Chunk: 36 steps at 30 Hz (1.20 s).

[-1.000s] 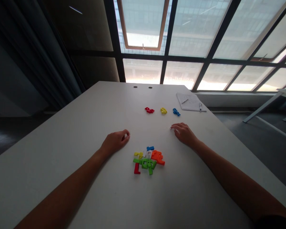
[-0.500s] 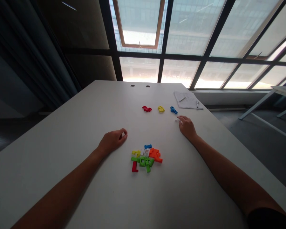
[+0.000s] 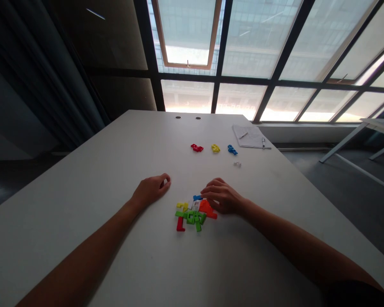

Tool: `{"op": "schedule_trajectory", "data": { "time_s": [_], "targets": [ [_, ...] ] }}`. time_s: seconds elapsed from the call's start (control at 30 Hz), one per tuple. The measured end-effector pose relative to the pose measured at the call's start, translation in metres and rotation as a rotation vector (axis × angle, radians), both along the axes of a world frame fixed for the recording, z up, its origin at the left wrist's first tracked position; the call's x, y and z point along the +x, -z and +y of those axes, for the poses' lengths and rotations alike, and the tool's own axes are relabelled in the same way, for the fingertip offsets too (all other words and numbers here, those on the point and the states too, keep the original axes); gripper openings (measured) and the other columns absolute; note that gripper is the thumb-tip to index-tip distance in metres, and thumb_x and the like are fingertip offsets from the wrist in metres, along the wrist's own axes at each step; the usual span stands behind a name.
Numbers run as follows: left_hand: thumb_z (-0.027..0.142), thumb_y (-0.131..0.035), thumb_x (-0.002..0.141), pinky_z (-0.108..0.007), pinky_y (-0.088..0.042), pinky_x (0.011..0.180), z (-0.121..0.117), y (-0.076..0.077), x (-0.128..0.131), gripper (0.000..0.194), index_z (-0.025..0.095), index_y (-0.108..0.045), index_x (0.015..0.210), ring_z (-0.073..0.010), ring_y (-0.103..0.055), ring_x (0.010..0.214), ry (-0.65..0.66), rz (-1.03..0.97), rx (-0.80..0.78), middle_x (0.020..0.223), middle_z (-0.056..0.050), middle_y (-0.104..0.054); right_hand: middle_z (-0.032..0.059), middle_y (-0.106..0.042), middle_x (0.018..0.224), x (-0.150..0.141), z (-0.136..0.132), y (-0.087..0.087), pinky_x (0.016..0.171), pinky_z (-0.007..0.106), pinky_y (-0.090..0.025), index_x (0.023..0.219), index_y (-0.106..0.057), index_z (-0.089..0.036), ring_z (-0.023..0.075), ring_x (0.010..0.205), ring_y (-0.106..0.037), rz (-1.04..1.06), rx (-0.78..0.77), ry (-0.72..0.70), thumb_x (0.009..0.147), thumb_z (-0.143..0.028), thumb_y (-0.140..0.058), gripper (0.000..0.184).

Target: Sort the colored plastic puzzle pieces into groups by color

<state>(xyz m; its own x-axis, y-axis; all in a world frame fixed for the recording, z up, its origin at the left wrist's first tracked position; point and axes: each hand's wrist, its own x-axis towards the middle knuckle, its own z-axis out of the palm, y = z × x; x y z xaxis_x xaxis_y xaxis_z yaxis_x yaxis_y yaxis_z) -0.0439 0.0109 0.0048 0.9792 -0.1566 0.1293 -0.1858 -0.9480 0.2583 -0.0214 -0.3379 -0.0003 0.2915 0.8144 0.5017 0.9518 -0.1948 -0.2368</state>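
1. The big white worktop (image 3: 92,179) runs out towards tall windows, and there's a sheet of notes (image 3: 248,136) with a pen (image 3: 263,143) at its far right!
2. The right hand (image 3: 222,197) is over the pile of plastic puzzle pieces (image 3: 195,213), its fingers (image 3: 211,189) half curled. The hand hides part of the orange piece (image 3: 205,207), so a grip can't be called!
3. The left hand (image 3: 150,189) rests near the pile, fingers (image 3: 163,180) curled, with a pale speck among them, too small to read.
4. Further out, a red piece (image 3: 196,148), a yellow piece (image 3: 215,148) and a blue piece (image 3: 232,149) sit in a row.
5. Just beyond the right hand, a tiny clear piece (image 3: 237,164), hard to make out!
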Motion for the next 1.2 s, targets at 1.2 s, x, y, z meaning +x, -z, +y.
{"op": "schedule_trajectory", "data": {
  "time_s": [1.2],
  "targets": [
    [0.048, -0.047, 0.099, -0.029, -0.038, 0.063, -0.001, -0.001, 0.001, 0.03, 0.028, -0.068, 0.105, -0.0193, -0.065, 0.07, -0.011, 0.015, -0.008, 0.08, 0.0, -0.073, 0.0134, -0.073, 0.113, 0.07, -0.062, 0.008, 0.099, 0.039, -0.046, 0.114, -0.077, -0.018, 0.0275, 0.107, -0.063, -0.002, -0.252, 0.651, 0.102, -0.008, -0.054, 0.029]
  ]
}}
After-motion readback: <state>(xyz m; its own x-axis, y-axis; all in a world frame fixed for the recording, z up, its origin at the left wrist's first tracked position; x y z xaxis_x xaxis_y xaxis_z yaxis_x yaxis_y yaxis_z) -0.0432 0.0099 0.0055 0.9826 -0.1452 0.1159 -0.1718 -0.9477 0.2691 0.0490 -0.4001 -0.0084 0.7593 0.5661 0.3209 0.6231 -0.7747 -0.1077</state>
